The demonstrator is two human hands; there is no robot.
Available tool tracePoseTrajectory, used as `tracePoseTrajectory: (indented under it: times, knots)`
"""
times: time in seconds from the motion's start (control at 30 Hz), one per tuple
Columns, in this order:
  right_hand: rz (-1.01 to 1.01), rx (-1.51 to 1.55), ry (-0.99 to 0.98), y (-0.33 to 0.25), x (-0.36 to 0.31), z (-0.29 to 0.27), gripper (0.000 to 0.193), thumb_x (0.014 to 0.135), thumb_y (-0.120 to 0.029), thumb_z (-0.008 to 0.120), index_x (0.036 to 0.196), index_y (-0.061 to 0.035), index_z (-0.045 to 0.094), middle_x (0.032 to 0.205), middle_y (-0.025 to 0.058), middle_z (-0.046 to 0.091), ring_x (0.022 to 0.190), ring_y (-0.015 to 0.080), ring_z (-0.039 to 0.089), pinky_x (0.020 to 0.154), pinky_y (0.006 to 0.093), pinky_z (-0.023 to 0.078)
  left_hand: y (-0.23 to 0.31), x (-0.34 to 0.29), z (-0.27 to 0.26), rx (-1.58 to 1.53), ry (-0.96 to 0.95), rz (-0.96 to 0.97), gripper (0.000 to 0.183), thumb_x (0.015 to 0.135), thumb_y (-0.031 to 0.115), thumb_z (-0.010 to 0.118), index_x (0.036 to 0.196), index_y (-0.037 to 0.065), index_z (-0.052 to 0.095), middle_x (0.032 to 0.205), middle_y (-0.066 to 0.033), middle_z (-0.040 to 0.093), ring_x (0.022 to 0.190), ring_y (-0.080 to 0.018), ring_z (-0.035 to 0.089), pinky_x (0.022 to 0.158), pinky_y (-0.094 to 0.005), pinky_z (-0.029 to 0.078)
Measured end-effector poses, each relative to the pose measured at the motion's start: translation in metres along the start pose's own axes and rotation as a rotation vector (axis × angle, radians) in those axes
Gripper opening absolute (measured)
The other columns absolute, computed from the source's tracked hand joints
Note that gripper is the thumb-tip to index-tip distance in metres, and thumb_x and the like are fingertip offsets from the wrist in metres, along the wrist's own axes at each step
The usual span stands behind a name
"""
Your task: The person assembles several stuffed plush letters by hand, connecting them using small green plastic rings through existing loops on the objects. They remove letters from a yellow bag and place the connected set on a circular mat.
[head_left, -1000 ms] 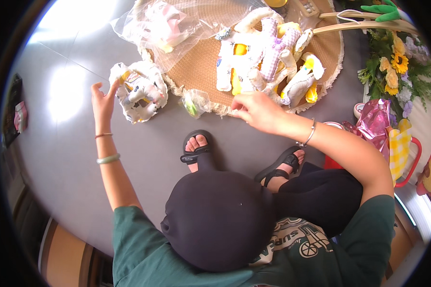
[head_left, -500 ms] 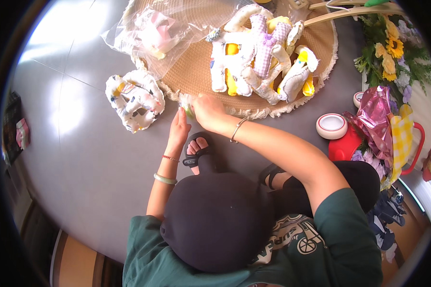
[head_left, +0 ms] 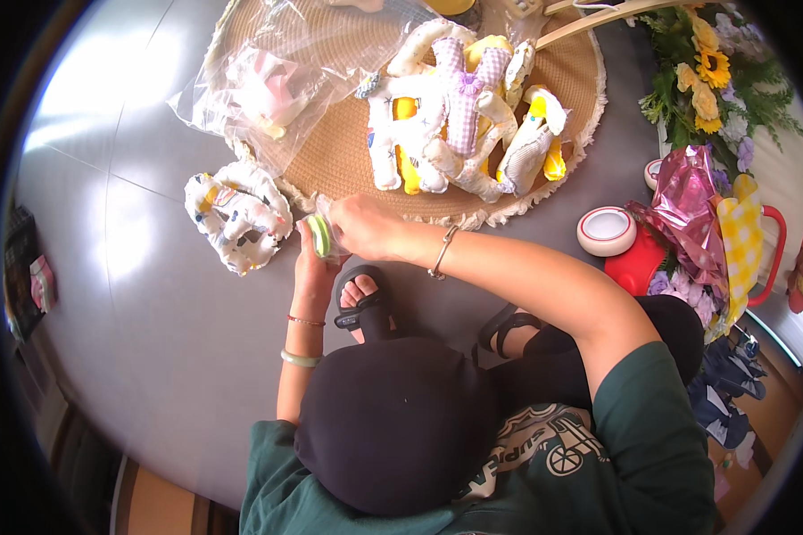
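My left hand [head_left: 312, 272] is closed on a small green-and-white ring-shaped roll [head_left: 320, 237], at the near left edge of the round woven mat [head_left: 330, 134]. Clear film seems to show at the roll's right side. There my right hand [head_left: 366, 226] has its fingers bent in and pressed together, touching the roll or its film; exactly what they pinch is hidden. Left of my hands, on the grey floor, rests a coiled white cloth piece [head_left: 238, 217] with coloured prints.
Stuffed cloth pieces [head_left: 442, 116] are heaped on the mat beside a clear plastic bag [head_left: 308, 85] with something pink inside. To the right are a tape roll [head_left: 606, 231], pink foil [head_left: 687, 209], yellow checked cloth [head_left: 742, 245] and artificial flowers [head_left: 712, 76]. My sandalled foot [head_left: 362, 301] is below my hands.
The view has shifted a little. Both hands have moved slightly left and nearer to me, and the green roll, mostly hidden before, now shows its round face between them.
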State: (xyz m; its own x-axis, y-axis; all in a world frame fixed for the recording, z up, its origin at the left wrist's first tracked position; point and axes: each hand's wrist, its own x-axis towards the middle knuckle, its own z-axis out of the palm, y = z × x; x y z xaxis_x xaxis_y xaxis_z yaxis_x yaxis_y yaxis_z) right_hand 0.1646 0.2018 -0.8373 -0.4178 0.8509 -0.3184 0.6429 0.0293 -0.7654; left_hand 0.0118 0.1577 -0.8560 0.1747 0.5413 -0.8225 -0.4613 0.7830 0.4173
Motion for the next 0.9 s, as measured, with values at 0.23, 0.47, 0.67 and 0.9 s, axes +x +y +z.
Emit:
tracePoseTrajectory:
  times: [0.23, 0.47, 0.67, 0.9]
  knots:
    - [0.123, -0.068, -0.036, -0.004, -0.002, -0.013, 0.006, 0.070, -0.008, 0.064, 0.069, -0.0020, 0.067, 0.072, 0.0234, 0.064, 0.073, 0.0411, 0.065, 0.064, 0.0479, 0.052, -0.001, -0.002, 0.018, 0.142, 0.032, -0.046, 0.063, 0.099, 0.061, 0.033, 0.123, 0.007, 0.055, 0.112, -0.0036, 0.062, 0.097, -0.0151, 0.060, 0.083, -0.0319, 0.049]
    - [0.187, -0.111, -0.072, -0.011, -0.003, -0.020, 0.011, 0.070, -0.016, 0.068, 0.071, -0.0047, 0.070, 0.074, 0.0191, 0.067, 0.075, 0.0366, 0.068, 0.066, 0.0458, 0.053, -0.011, 0.009, 0.001, 0.072, -0.082, -0.053, 0.057, 0.100, 0.057, 0.035, 0.124, 0.010, 0.054, 0.114, -0.0019, 0.061, 0.102, -0.0136, 0.058, 0.087, -0.0327, 0.047]
    - [0.081, -0.056, 0.187, -0.009, -0.020, -0.018, 0.014, 0.071, -0.021, 0.067, 0.074, -0.0071, 0.070, 0.073, 0.0138, 0.063, 0.074, 0.0327, 0.064, 0.067, 0.0422, 0.051, -0.013, 0.005, 0.009, -0.099, -0.160, -0.021, 0.046, 0.102, 0.048, 0.041, 0.118, 0.009, 0.058, 0.100, 0.0019, 0.061, 0.085, -0.0108, 0.057, 0.071, -0.0270, 0.046]
    - [0.075, 0.279, 0.380, -0.014, -0.022, -0.024, 0.008, 0.068, -0.010, 0.072, 0.074, -0.0066, 0.068, 0.079, 0.0083, 0.055, 0.070, 0.0263, 0.058, 0.065, 0.0368, 0.048, -0.024, 0.015, -0.009, 0.188, -0.194, 0.294, 0.039, 0.101, 0.034, 0.046, 0.127, 0.007, 0.055, 0.106, -0.0010, 0.061, 0.086, -0.0106, 0.058, 0.069, -0.0231, 0.046]
